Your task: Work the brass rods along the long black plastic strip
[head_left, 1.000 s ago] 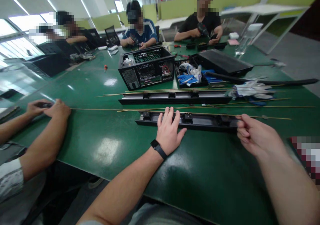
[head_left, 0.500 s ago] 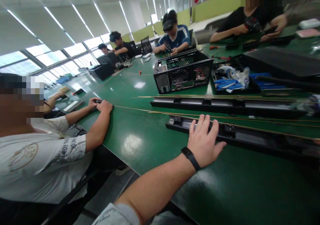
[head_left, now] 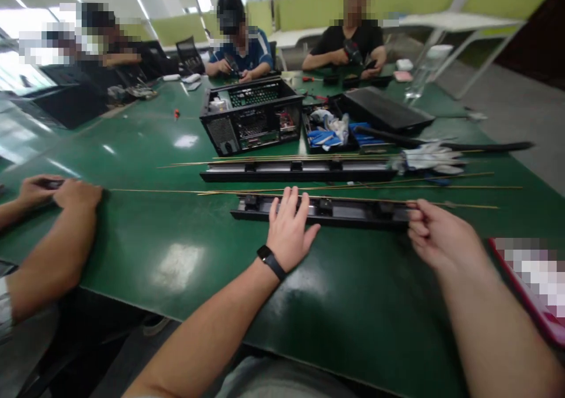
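My left hand (head_left: 289, 233), with a dark watch on its wrist, lies over the nearer long black channel (head_left: 353, 212). Its fingers are outstretched and slightly spread. At the channel's right end my right hand (head_left: 441, 230) has thumb and fingertips pinched on a thin brass-coloured rod (head_left: 375, 199), which runs along the channel's far edge. The channel has a grey strip and several dark blocks inside. Just beyond lie more thin rods (head_left: 468, 187) and a second black channel (head_left: 273, 166). On the left, a co-worker's hands (head_left: 77, 195) are closed at the end of another thin rod.
Behind the channels stands an open black computer case (head_left: 253, 118), beside a tray (head_left: 315, 145) with blue-and-white gloves. A white glove (head_left: 435, 158) and a clear bottle (head_left: 428, 71) are at right. A red-edged object (head_left: 525, 292) sits near the right edge. Co-workers sit across the green table (head_left: 212, 268).
The view has swung to the right, bringing my right hand and the channels' right ends into sight. My left hand keeps its place over the nearer channel.
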Motion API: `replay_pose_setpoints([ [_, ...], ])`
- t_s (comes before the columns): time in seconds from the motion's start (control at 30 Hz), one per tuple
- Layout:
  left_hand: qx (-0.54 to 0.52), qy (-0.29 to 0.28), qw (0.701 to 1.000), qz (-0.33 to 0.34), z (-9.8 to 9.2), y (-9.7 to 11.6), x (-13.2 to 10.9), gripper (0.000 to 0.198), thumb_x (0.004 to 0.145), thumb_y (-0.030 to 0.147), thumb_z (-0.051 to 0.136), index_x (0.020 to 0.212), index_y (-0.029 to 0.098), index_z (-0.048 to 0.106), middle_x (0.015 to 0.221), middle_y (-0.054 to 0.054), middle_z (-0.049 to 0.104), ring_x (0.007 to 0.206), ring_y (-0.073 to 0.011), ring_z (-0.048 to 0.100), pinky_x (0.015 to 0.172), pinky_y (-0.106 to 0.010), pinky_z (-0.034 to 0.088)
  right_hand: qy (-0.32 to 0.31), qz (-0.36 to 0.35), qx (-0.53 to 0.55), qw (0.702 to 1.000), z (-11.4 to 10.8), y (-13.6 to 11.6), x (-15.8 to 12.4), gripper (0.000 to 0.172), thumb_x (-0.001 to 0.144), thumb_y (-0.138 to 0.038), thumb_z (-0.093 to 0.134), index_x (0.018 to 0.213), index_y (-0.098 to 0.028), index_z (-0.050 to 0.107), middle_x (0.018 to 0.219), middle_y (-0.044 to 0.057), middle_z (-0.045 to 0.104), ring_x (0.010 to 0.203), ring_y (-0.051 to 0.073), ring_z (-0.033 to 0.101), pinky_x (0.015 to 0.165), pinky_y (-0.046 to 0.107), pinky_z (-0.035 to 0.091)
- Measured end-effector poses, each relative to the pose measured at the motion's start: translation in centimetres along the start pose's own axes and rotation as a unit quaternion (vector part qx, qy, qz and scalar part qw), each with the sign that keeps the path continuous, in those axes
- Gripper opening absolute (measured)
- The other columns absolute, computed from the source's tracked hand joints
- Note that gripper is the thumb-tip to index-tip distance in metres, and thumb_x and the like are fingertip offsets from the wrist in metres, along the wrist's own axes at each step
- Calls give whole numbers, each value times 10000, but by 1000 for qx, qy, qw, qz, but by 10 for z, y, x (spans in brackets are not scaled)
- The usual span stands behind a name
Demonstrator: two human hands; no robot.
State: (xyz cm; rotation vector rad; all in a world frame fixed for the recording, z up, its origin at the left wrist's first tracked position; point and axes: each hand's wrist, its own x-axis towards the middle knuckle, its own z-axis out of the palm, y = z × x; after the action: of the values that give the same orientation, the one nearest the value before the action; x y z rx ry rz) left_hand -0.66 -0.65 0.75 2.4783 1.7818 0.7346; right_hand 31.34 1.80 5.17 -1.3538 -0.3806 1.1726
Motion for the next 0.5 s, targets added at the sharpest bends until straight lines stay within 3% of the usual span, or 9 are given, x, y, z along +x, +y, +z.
replay_pose_setpoints([
  [0.17, -1, 15, 1000, -3, 3, -3, -1, 737, 1164, 347, 771, 1857, 148, 616, 2008, -275, 480, 1930, -457, 400, 1559, -703, 359, 40, 17, 3, 999, 4, -7, -8, 223, 1201, -242, 804, 1011, -232, 687, 693, -88, 574, 390, 48, 411, 327, 149, 259],
  [0.37, -12, 32, 999, 3, 5, -5, -3, 755, 1160, 344, 747, 1881, 178, 598, 1992, -255, 519, 1922, -452, 418, 1562, -711, 348, 75, 5, 17, 997, 9, -10, -14, 312, 1275, -186, 636, 968, -219, 679, 657, -80, 578, 373, 49, 413, 304, 153, 249],
  [0.5, -12, 30, 999, 3, 5, -6, -3, 772, 1154, 351, 764, 1887, 178, 592, 1994, -251, 517, 1923, -453, 415, 1560, -706, 349, 45, -4, -1, 999, 12, -4, -16, 261, 1251, -261, 756, 998, -214, 714, 669, -64, 621, 379, 53, 426, 301, 145, 256],
])
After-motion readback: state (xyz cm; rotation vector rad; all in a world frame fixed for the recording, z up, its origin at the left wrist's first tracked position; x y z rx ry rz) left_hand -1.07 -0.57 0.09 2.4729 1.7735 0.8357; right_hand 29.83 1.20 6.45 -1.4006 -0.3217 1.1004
